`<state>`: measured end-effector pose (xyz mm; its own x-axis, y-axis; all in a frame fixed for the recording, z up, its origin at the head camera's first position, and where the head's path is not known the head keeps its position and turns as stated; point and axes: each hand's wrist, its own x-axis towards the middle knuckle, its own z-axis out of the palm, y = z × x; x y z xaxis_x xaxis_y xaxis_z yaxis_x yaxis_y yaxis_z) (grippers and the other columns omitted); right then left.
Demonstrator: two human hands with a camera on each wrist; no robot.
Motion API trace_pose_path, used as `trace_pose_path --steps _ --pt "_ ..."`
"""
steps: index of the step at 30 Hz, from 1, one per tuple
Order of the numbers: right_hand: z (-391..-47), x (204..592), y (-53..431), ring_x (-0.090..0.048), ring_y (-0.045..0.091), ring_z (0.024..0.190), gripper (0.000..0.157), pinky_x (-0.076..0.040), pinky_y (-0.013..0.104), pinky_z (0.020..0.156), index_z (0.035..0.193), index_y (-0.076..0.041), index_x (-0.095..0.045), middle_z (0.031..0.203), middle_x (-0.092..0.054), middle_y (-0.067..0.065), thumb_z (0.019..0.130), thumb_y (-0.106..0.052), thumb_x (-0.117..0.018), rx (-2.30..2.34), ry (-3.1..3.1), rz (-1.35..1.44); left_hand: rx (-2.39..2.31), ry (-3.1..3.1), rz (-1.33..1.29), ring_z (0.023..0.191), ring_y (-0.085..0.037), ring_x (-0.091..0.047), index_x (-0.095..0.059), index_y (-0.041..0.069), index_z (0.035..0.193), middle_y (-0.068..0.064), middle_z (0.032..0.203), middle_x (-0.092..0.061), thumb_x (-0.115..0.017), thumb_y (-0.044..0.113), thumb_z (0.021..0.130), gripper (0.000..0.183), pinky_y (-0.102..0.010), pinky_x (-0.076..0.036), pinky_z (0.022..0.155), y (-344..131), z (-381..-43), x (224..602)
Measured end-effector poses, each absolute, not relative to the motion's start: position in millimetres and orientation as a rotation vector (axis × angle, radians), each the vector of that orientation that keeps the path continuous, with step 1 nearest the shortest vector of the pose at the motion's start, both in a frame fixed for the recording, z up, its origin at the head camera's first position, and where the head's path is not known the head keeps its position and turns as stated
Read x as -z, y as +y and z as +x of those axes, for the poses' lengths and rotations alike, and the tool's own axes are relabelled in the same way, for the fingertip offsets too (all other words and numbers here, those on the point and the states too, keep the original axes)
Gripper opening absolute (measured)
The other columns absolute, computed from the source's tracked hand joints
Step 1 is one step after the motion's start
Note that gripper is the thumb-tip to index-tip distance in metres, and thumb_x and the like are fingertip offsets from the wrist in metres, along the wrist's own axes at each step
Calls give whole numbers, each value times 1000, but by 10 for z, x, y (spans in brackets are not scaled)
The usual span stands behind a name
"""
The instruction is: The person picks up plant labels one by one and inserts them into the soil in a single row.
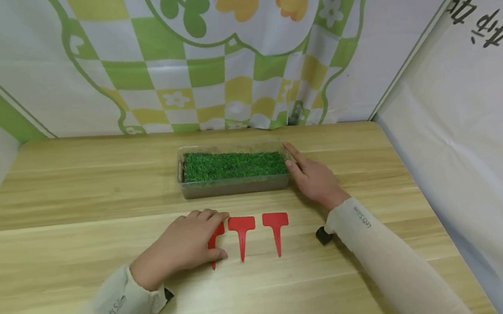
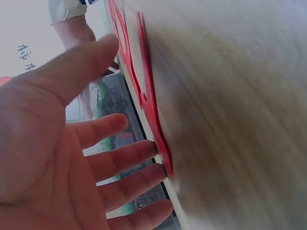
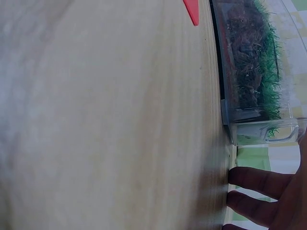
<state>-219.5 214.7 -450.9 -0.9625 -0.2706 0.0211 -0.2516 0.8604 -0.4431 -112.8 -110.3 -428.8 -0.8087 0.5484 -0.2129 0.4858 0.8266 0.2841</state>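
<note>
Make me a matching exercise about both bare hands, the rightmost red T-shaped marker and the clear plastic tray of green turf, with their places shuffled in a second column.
Things:
1. Bare left hand
2. Bare right hand
3. Rightmost red T-shaped marker
4. Clear rectangular plastic tray of green turf

Places:
A. Lying flat on the pale wooden table, no hand on it
B. Between the row of markers and the green, yellow and white checked curtain
C. Partly over the leftmost red marker
D. At the tray's right end

Pairs: 1-C, 2-D, 3-A, 4-B
</note>
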Motion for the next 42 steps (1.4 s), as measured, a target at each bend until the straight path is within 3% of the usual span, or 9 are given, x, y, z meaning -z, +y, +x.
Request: trace_pose_path --steps 5,17,23,30,36,42 --pt "-2195 4474 2147 -70 37 98 57 -54 53 74 158 -48 -7 135 -63 17 104 -62 -18 689 2988 -416 -311 2702 797 132 -36 -50 -45 14 150 -11 145 -52 -78 55 80 88 -58 -45 101 -1110 -1140 4277" --pt "-2194 4495 2147 -68 40 106 57 -53 57 83 159 -47 -9 146 -54 15 104 -62 -17 700 2987 -410 -311 2665 785 136 -37 -46 -42 16 151 -12 149 -48 -85 56 71 100 -61 -42 105 -1133 -1073 4239" --pt "-2190 4504 2150 -67 40 109 58 -52 58 86 159 -47 -8 149 -51 13 104 -63 -16 708 2990 -422 -282 2692 819 132 -37 -49 -44 13 151 -12 146 -51 -86 50 73 96 -59 -45 102 -1128 -1058 4265" --pt "-2203 4542 2153 -70 38 96 58 -54 55 77 158 -47 -9 141 -58 15 103 -64 -16 707 3011 -422 -271 2702 814 132 -37 -49 -45 13 150 -13 145 -51 -86 48 74 93 -59 -44 102 -1110 -1057 4282" --pt "-2209 4544 2153 -70 38 98 57 -54 55 77 158 -48 -10 140 -60 16 103 -64 -16 706 3022 -428 -288 2693 790 134 -37 -47 -44 14 150 -13 148 -49 -85 55 72 97 -60 -43 103 -1122 -1045 4247" --pt "-2208 4547 2153 -70 38 96 57 -54 54 76 158 -49 -10 135 -63 16 103 -65 -15 703 3029 -422 -284 2682 797 134 -39 -47 -44 14 150 -13 148 -49 -90 47 68 99 -61 -43 103 -1136 -1025 4222"
